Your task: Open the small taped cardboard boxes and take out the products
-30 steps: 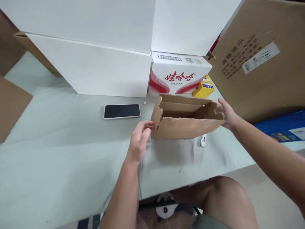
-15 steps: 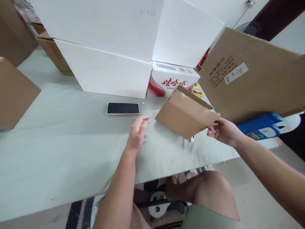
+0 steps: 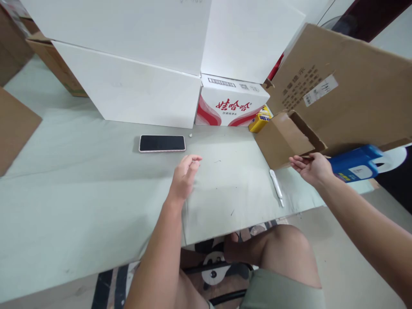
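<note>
My right hand (image 3: pixel 311 167) pinches the near edge of a small brown cardboard box (image 3: pixel 275 148), which stands at the right with its opening toward the upper right. The box sits against a large cardboard sheet (image 3: pixel 354 98). My left hand (image 3: pixel 185 176) hovers over the table with loosely bent fingers and nothing in it. A phone (image 3: pixel 162 143) with a dark screen lies just beyond it. Below the small box rests a slim white pen-like tool (image 3: pixel 276 187).
White panels (image 3: pixel 135 90) stand at the back beside a white and red carton (image 3: pixel 230 103). A yellow pack (image 3: pixel 259 120) is next to the small box, and a blue bottle (image 3: pixel 355 163) lies at the right. Another cardboard piece (image 3: pixel 17 128) is at the left on the pale table cover (image 3: pixel 96 184).
My right hand has moved the small cardboard box right, from the table's middle to the large sheet, turning it. The white pen-like tool and yellow pack are now uncovered. My left hand stays nearly still.
</note>
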Available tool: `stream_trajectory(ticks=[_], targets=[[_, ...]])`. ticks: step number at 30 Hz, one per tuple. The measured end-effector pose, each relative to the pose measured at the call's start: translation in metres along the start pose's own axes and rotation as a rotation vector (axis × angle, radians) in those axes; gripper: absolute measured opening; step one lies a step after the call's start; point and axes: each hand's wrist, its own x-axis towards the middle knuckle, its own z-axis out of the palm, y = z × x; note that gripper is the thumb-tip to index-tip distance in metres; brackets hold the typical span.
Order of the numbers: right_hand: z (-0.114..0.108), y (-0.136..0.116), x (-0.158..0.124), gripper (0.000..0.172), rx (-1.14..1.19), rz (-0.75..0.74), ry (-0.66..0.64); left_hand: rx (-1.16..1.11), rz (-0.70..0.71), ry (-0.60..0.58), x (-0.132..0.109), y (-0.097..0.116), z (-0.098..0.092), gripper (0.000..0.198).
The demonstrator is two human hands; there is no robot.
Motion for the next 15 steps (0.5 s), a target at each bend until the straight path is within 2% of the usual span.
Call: stream_trajectory(ticks=[8,15], targets=[[0.029,0.006,0.008,0.026,0.055,-0.022,-0.161,0.032,0.011,-0.025,0.005,0.000,0.009,0.051],[0.040,0.021,0.028,0.009,0.016,-0.064,-0.280,0.040,0.022,-0.026,0.005,0.002,0.010,0.049]])
